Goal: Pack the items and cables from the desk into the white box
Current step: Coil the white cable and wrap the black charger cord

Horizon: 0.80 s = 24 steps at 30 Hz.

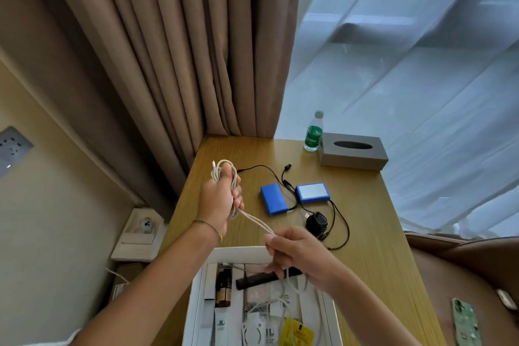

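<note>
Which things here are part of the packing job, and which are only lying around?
Part of the job:
- white cable, held in the left hand and right hand
- white box
- two blue packs with black cables
- black round device

Just lying about:
- water bottle
- grey tissue box
- phone on the brown seat

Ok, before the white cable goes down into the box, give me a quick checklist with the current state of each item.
1. Coil held: left hand grips the white cable loops. Ok.
2. Tail controlled: right hand pinches the free strand. Ok.
3. Winding finished: slack runs between the hands and trails into the white box. Not ok.
4. Box open and reachable, directly under the hands. Ok.
5. Room for the coil: black comb and other items already inside. Cannot tell.
6. Desk items still out: two blue battery packs with black leads. Not ok.
</note>
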Tool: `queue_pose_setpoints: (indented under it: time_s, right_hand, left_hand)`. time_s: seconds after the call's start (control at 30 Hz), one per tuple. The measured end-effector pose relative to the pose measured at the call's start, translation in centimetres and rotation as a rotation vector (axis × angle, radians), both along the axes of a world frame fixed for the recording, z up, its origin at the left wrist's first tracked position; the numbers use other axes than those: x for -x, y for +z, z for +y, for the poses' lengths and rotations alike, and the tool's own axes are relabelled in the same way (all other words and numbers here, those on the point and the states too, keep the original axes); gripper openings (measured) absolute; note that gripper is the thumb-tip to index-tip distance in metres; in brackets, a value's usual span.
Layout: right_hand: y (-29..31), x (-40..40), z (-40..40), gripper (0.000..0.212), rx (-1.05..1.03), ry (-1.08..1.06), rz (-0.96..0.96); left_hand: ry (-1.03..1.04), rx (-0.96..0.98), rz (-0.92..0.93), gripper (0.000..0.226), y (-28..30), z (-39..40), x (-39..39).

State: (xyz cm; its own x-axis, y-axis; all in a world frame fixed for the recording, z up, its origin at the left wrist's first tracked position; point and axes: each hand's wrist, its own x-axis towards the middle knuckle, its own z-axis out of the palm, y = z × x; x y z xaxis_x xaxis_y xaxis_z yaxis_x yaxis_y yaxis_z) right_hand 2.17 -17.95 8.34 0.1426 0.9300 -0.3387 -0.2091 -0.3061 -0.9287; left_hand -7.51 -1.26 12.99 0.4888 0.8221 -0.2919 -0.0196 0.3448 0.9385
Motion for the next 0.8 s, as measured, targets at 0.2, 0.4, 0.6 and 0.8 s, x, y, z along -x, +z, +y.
queue_pose_setpoints:
  time_s: [0.2,0.4,0.6,0.8]
  right_hand:
    - [3.5,-3.7,-0.9,0.018,0.015,-0.109,-0.102]
    - [6.0,-4.8,0.7,0.025,-0.040,-0.288,-0.223]
    - [5.1,-3.9,0.8,0.029,-0.075,-0.399,-0.219]
    - [1.3,-0.8,0.1,0.025,0.007,-0.540,-0.331]
  left_hand:
    - [-0.212,-0.495,0.236,0.058,-2.0,-1.4,0.8]
    - [-0.571,-0.754,0.431,0.068,-3.2,-3.6,1.1]
    - [-0.597,-0.352,0.151,0.042,-3.0,-4.5,1.3]
    - [-0.402,0.014,0.049,0.037,-3.9,-5.5,2.3]
